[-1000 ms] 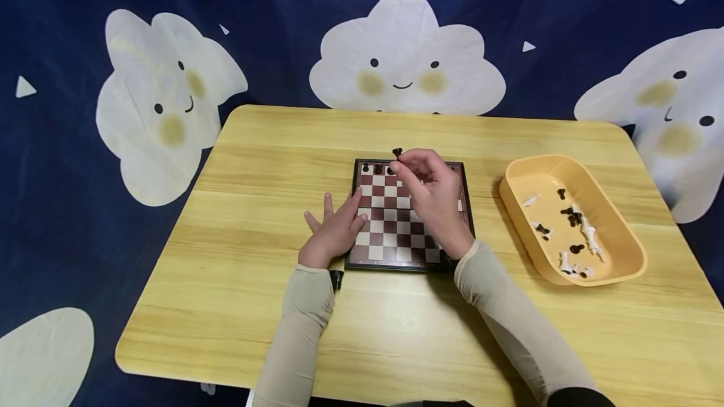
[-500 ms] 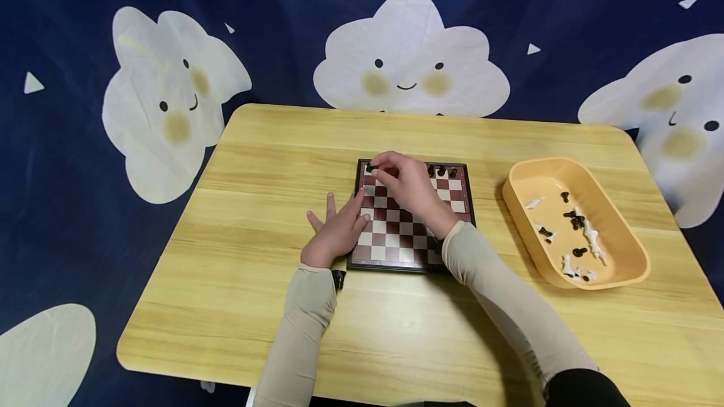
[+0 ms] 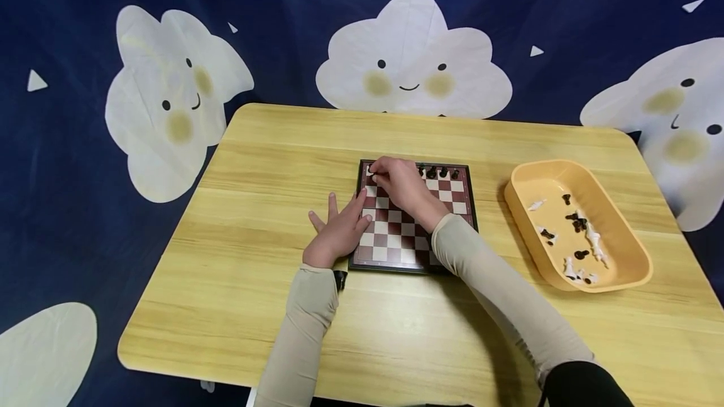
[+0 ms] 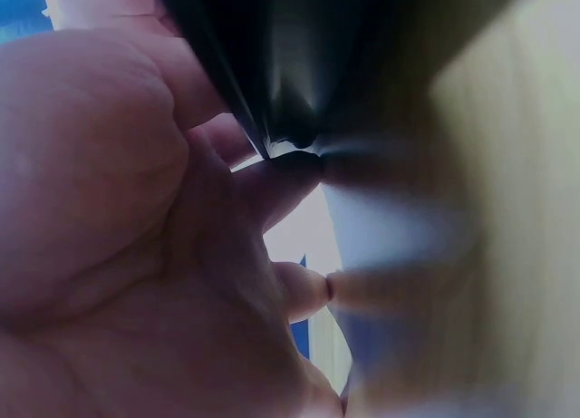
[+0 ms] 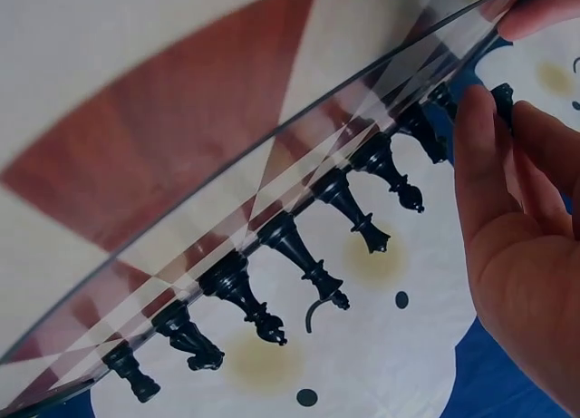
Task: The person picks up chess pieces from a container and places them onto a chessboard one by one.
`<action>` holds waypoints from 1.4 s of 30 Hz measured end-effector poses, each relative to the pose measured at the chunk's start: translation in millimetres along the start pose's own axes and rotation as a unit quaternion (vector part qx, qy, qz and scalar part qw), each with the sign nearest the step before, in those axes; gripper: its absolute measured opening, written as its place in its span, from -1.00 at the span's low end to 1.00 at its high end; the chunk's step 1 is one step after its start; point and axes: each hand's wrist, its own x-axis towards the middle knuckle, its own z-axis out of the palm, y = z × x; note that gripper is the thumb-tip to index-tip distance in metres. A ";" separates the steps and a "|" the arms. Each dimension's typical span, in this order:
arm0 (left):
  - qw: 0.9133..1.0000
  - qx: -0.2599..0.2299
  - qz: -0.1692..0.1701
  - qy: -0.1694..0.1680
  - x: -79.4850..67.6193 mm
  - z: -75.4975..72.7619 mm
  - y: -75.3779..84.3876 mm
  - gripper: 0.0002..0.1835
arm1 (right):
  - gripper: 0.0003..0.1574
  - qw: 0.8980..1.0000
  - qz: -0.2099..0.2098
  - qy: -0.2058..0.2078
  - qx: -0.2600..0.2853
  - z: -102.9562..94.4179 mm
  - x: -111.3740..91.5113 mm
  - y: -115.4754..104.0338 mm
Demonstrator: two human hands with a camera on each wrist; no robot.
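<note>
My right hand point(image 3: 403, 186) is over the far left corner of the chessboard point(image 3: 387, 256). In the right wrist view its thumb and finger pinch a small black chess piece point(image 5: 503, 102), mostly covered, so I cannot tell its kind. Along the board's far edge stands a row of upright black pieces, among them a knight point(image 5: 188, 338) and a bishop point(image 5: 243, 298). The left part of that row is behind my right hand in the head view. My left hand point(image 3: 338, 232) rests with fingers spread at the board's left edge, index finger and thumb reaching onto it.
To the right of the board, a yellow plastic tub point(image 3: 628, 262) holds several loose black and white chess pieces point(image 3: 594, 240). Everything stands on a wood-grain table point(image 3: 226, 256), with a dark blue cloud-patterned cloth point(image 3: 271, 30) behind it.
My right hand has lowered from above the board's middle and moved left to its far left corner, carrying the black chess piece. My left hand stays at the left edge.
</note>
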 end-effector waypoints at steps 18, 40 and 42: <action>1.000 -0.002 0.003 -0.002 2.1 4.2 5.5 -0.32 | -0.77 0.999 -0.007 -0.029 -0.035 5.5 6.1 3.9; 1.000 -0.006 0.004 -0.005 2.8 7.2 5.9 -0.31 | -0.58 0.996 0.023 -0.064 -0.053 4.8 1.3 3.3; 1.000 -0.007 0.003 -0.006 2.6 7.2 5.4 -0.31 | -0.49 0.996 0.035 -0.077 -0.038 1.4 -4.3 0.1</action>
